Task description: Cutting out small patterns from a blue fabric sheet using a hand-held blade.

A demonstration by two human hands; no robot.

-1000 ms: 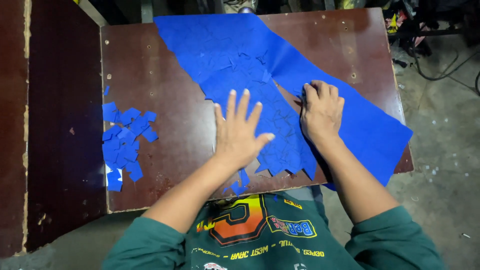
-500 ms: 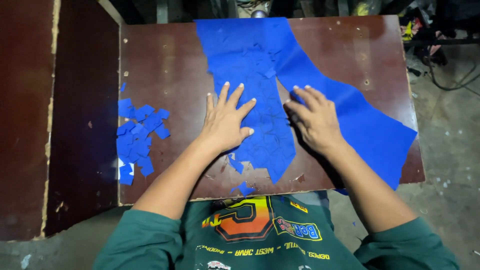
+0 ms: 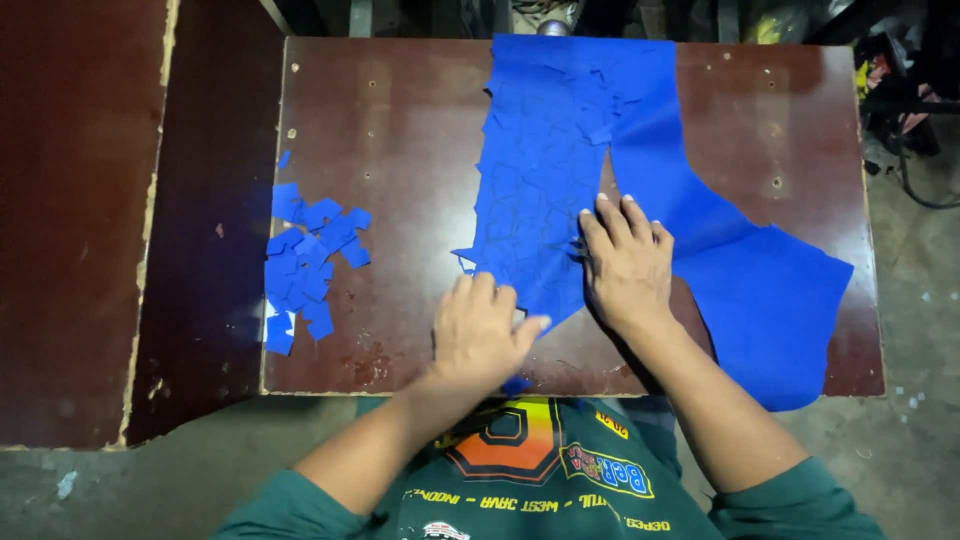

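A blue sheet [image 3: 560, 160] lies on a dark brown table [image 3: 400, 130]. Its left part is cut into a web of small shapes; its right part [image 3: 770, 290] is uncut and hangs over the near edge. My right hand [image 3: 625, 262] lies flat on the cut part's lower right edge, fingers apart. On the table near the front edge, my left hand [image 3: 480, 335] rests with the fingers curled down at the cut part's lower tip. Whether it grips a piece is hidden.
A pile of small blue cut pieces [image 3: 305, 260] lies at the table's left side. A second dark surface [image 3: 80, 220] adjoins on the left. Cables and gear [image 3: 900, 90] sit at the far right on a concrete floor.
My left hand has slid toward me, from flat on the cut sheet to its lower tip. The right hand moved slightly left. The cut strip now lies apart from the uncut part.
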